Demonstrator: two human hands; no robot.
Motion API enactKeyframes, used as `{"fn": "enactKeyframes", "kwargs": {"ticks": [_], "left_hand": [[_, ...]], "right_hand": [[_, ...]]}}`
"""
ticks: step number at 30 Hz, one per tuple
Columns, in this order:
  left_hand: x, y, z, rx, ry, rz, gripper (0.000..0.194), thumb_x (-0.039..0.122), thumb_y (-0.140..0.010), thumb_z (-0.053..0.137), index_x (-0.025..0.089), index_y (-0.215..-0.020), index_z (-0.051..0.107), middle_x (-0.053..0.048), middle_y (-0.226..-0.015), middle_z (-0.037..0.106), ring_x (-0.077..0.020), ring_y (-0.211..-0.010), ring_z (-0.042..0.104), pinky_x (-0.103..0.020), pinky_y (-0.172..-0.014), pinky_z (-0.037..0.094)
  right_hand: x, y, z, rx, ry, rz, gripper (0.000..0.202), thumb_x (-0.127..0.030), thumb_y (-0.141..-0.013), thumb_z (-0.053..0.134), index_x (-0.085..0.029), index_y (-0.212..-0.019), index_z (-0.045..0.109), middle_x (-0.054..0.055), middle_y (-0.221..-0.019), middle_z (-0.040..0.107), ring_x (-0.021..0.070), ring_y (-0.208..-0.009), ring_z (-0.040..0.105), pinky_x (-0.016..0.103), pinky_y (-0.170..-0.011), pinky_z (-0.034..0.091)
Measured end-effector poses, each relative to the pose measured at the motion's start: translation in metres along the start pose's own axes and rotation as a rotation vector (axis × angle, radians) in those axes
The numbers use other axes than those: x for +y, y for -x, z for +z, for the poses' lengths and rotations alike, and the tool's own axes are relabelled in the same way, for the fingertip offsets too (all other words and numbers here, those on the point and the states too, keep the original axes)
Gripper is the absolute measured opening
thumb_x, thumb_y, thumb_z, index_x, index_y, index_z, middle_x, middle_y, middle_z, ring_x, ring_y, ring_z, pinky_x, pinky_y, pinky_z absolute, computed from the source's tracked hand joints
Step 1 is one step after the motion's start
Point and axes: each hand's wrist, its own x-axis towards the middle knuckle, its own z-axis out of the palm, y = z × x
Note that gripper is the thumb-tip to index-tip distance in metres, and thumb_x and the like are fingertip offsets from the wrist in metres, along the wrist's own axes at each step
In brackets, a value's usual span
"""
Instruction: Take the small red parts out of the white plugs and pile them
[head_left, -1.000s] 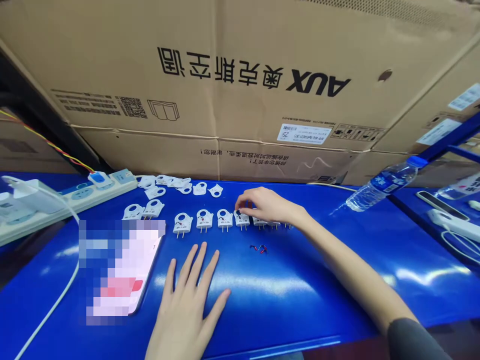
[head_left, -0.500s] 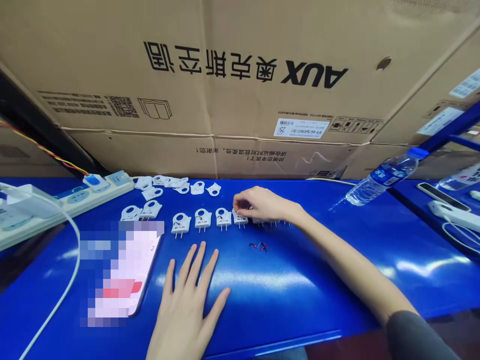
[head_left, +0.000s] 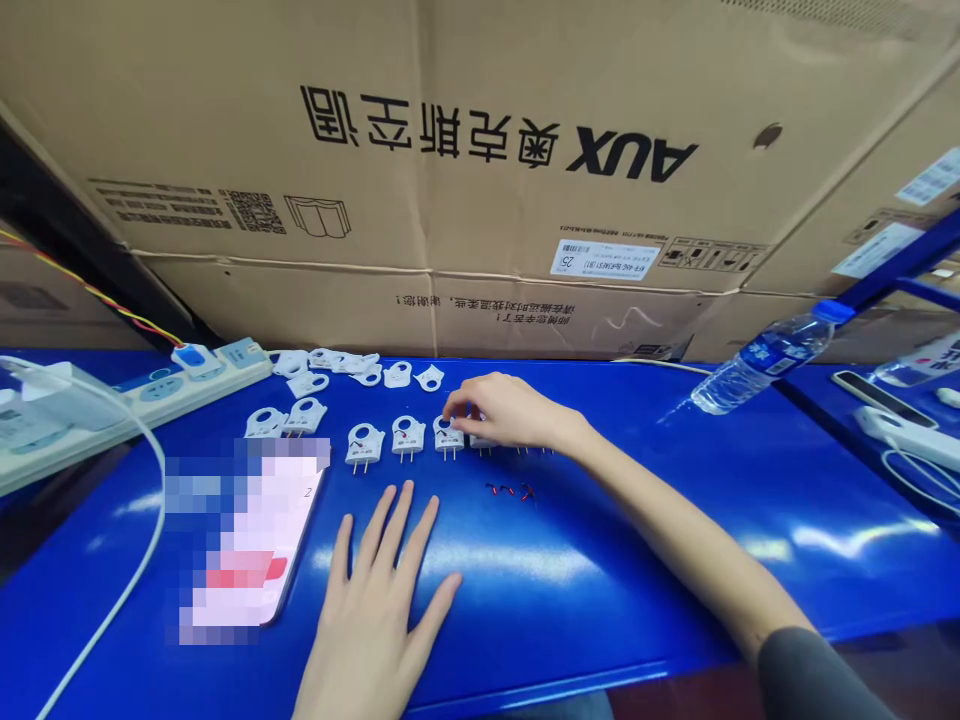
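A row of white plug pieces is seen on the blue table [head_left: 600, 560], running from nine o'clock to three o'clock just past the table's middle. The right hand [head_left: 502, 412] is laid over the right part of that row, its fingertips pinched on the top of a white plug piece [head_left: 448, 436], the third from the left; the pieces further toward three o'clock are mostly hidden beneath the palm. The left hand [head_left: 375, 620] is rested flat on the table at six o'clock, fingers spread and holding nothing. A few small red wire bits [head_left: 510, 490] are scattered between the two hands. A phone [head_left: 244, 545], its screen blurred, is lain at nine o'clock of the left hand. More white shells [head_left: 360, 372] and a power strip [head_left: 150, 392] are placed toward eleven o'clock, under a large cardboard box [head_left: 480, 180]. A water bottle [head_left: 765, 362] is lain at two o'clock.
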Motion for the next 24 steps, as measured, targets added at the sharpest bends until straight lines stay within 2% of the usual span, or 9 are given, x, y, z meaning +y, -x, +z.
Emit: {"fn": "enactKeyframes", "kwargs": {"ticks": [3, 5, 7, 10, 17, 24], "left_hand": [[0.000, 0.000, 0.000, -0.003, -0.017, 0.004, 0.065, 0.053, -0.103, 0.044, 0.026, -0.162, 0.035, -0.005, -0.165, 0.045, -0.0267, -0.156, 0.036, -0.051, -0.130, 0.015], [0.000, 0.000, -0.001, -0.004, -0.024, 0.013, 0.065, 0.052, -0.103, 0.045, 0.025, -0.161, 0.036, -0.005, -0.165, 0.045, -0.0264, -0.156, 0.035, -0.050, -0.130, 0.013], [0.000, -0.001, -0.001, -0.006, -0.025, 0.019, 0.065, 0.052, -0.103, 0.045, 0.024, -0.161, 0.036, -0.007, -0.165, 0.045, -0.0268, -0.156, 0.035, -0.049, -0.130, 0.012], [0.000, -0.001, -0.001, -0.008, -0.023, 0.019, 0.066, 0.052, -0.103, 0.045, 0.023, -0.161, 0.036, -0.007, -0.165, 0.045, -0.0270, -0.156, 0.035, -0.050, -0.130, 0.012], [0.000, 0.001, 0.000, -0.010, -0.009, 0.005, 0.066, 0.053, -0.103, 0.045, 0.025, -0.162, 0.035, -0.006, -0.166, 0.043, -0.0275, -0.156, 0.034, -0.053, -0.130, 0.016], [0.000, 0.000, -0.001, -0.013, 0.009, -0.002, 0.067, 0.054, -0.103, 0.045, 0.025, -0.162, 0.034, -0.007, -0.166, 0.044, -0.0279, -0.156, 0.034, -0.054, -0.130, 0.016]], "right_hand": [[-0.004, -0.013, 0.008, -0.023, 0.013, -0.009, 0.021, -0.019, -0.094, 0.064, -0.023, -0.109, 0.077, 0.004, -0.105, 0.079, 0.0183, -0.094, 0.069, 0.025, -0.073, 0.040], [-0.004, -0.019, 0.012, -0.049, 0.010, -0.003, 0.017, -0.019, -0.093, 0.065, -0.023, -0.104, 0.077, 0.002, -0.098, 0.079, 0.0169, -0.087, 0.068, 0.025, -0.070, 0.038], [-0.004, -0.022, 0.015, -0.075, -0.009, 0.009, 0.013, -0.018, -0.091, 0.065, -0.022, -0.098, 0.077, 0.001, -0.091, 0.078, 0.0154, -0.080, 0.066, 0.024, -0.066, 0.036], [-0.005, -0.023, 0.018, -0.083, -0.024, 0.036, 0.014, -0.015, -0.089, 0.064, -0.020, -0.097, 0.075, 0.002, -0.091, 0.078, 0.0146, -0.078, 0.064, 0.024, -0.064, 0.033], [-0.005, -0.021, 0.018, -0.094, -0.044, 0.032, 0.011, -0.013, -0.084, 0.064, -0.020, -0.086, 0.073, 0.000, -0.081, 0.075, 0.0130, -0.071, 0.060, 0.024, -0.061, 0.032], [-0.005, -0.018, 0.010, -0.050, -0.098, 0.036, 0.011, -0.013, -0.084, 0.065, -0.021, -0.086, 0.073, -0.002, -0.084, 0.076, 0.0126, -0.075, 0.062, 0.023, -0.064, 0.036]]}}
